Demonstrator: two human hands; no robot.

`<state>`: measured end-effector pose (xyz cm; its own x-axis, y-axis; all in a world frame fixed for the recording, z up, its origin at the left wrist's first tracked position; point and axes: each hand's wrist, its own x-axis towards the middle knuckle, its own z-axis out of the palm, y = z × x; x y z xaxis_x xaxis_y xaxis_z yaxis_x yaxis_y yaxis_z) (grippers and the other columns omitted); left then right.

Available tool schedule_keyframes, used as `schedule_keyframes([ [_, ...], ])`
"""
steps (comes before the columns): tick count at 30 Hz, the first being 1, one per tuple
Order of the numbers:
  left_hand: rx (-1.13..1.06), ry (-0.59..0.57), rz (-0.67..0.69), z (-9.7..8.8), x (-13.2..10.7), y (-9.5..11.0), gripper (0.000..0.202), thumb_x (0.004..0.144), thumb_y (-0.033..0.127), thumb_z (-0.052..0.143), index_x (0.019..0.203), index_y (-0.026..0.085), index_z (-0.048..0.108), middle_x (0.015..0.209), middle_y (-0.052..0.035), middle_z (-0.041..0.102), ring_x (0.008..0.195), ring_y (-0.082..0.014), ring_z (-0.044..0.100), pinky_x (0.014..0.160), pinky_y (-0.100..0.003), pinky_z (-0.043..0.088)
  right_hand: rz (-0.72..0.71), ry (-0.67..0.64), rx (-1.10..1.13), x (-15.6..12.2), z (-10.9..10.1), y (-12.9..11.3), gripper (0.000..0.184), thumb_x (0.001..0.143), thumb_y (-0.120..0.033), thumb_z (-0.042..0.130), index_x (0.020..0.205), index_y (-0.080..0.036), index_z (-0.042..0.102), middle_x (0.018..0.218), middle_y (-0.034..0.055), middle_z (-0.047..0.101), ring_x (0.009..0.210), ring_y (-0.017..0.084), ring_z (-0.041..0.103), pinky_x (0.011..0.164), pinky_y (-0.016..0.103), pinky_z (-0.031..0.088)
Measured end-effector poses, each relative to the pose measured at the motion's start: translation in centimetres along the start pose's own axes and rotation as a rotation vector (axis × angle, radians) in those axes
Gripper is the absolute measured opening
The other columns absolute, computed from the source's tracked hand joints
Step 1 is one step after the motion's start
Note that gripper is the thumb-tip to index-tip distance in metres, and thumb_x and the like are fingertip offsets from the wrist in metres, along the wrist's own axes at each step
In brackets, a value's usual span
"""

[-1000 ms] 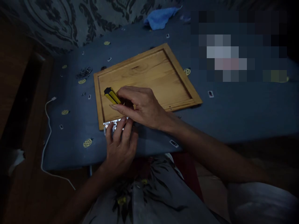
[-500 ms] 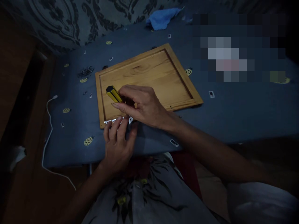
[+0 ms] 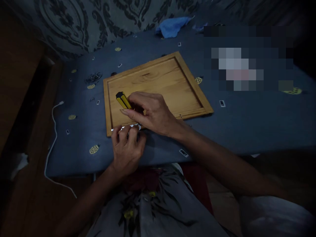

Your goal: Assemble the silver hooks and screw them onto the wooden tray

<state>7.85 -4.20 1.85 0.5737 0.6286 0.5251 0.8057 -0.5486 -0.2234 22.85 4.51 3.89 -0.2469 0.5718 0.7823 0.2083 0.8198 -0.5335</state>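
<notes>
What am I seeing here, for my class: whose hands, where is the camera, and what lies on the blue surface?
No machine here: the picture comes from a camera worn on a person's head, looking down at their own bare hands. The right hand grips a yellow-and-black screwdriver. The left hand pinches a small shiny metal fitting at the near edge of a wooden panel. The panel lies on a blue patterned tablecloth, with a blue rag, a white cable and scattered small metal parts nearby.
</notes>
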Motion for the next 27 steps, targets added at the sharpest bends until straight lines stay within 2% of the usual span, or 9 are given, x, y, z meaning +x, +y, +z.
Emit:
schedule_keyframes([
  [4,-0.09,0.014,0.002,0.4,-0.3,0.0,0.018,0.096,0.012,0.059,0.092,0.022,0.074,0.103,-0.0105,0.071,0.102,-0.0254,0.059,0.1,-0.048,0.042,-0.004,-0.009,-0.003,0.0,0.0,0.1,0.027,0.102,-0.037,0.059,0.083,-0.018,0.052,0.074,-0.0049,0.051,0.066,0.008,0.049,0.064,0.022,0.04],
  [7,-0.186,0.09,0.005,0.3,-0.4,0.0,0.015,0.095,0.011,0.062,0.09,0.022,0.071,0.096,-0.0073,0.072,0.098,-0.0233,0.06,0.097,-0.044,0.044,0.01,-0.012,-0.004,0.0,0.0,0.1,0.028,0.102,-0.037,0.058,0.082,-0.019,0.051,0.073,-0.0052,0.051,0.064,0.008,0.047,0.063,0.023,0.039],
  [9,-0.32,0.12,-0.031,-0.1,-0.5,-0.2,0.013,0.095,0.01,0.063,0.093,0.022,0.068,0.095,-0.0055,0.072,0.097,-0.0217,0.062,0.094,-0.041,0.048,0.017,-0.012,-0.002,0.0,0.0,0.0,0.026,0.102,-0.035,0.06,0.082,-0.019,0.051,0.073,-0.0053,0.05,0.064,0.008,0.046,0.063,0.023,0.038],
  [11,-0.489,0.103,-0.099,-0.8,-0.6,-0.6,0.012,0.097,0.011,0.06,0.098,0.022,0.065,0.096,-0.0046,0.073,0.095,-0.0194,0.065,0.089,-0.036,0.052,0.022,-0.012,0.0,0.0,-0.1,-0.1,0.024,0.101,-0.031,0.061,0.083,-0.019,0.051,0.074,-0.0053,0.05,0.064,0.008,0.046,0.063,0.023,0.038],
  [14,-0.645,0.044,-0.297,-1.9,-0.5,-1.7,0.011,0.1,0.014,0.056,0.1,0.022,0.063,0.089,-0.0006,0.073,0.082,-0.0142,0.069,0.076,-0.027,0.054,0.021,-0.023,0.016,0.0,-0.1,-0.2,0.023,0.101,-0.029,0.061,0.082,-0.019,0.05,0.074,-0.0051,0.049,0.064,0.008,0.046,0.063,0.023,0.038],
  [17,-0.772,-0.017,-0.536,-2.6,0.1,-3.1,0.005,0.097,0.019,0.063,0.095,0.022,0.065,0.075,0.0048,0.069,0.058,-0.0089,0.062,0.06,-0.021,0.05,0.015,-0.021,0.029,0.1,-0.2,-0.3,0.025,0.101,-0.028,0.061,0.08,-0.019,0.049,0.073,-0.005,0.048,0.065,0.008,0.046,0.063,0.023,0.037],
  [19,-0.929,-0.068,-0.636,-2.6,0.8,-4.1,0.004,0.093,0.022,0.067,0.09,0.022,0.065,0.071,0.0054,0.067,0.051,-0.008,0.059,0.053,-0.02,0.049,0.021,-0.019,0.029,0.0,-0.2,-0.3,0.025,0.1,-0.028,0.061,0.08,-0.019,0.049,0.074,-0.0048,0.049,0.065,0.009,0.047,0.063,0.024,0.038],
  [23,-1.206,-0.254,-0.702,-2.1,2.4,-5.7,0.014,0.087,0.029,0.074,0.079,0.02,0.067,0.067,0.0031,0.068,0.051,-0.0091,0.06,0.051,-0.02,0.05,0.024,-0.019,0.017,0.0,-0.1,-0.2,0.023,0.1,-0.027,0.061,0.081,-0.019,0.05,0.074,-0.0045,0.05,0.065,0.009,0.047,0.062,0.024,0.038],
  [27,-1.384,-0.45,-0.69,-1.1,3.5,-7.4,0.025,0.082,0.041,0.082,0.085,0.017,0.074,0.071,-0.0018,0.074,0.056,-0.0128,0.067,0.053,-0.022,0.054,0.02,-0.016,0.004,0.0,-0.2,-0.2,0.023,0.101,-0.027,0.059,0.081,-0.019,0.05,0.074,-0.0041,0.051,0.065,0.009,0.048,0.062,0.023,0.038],
])
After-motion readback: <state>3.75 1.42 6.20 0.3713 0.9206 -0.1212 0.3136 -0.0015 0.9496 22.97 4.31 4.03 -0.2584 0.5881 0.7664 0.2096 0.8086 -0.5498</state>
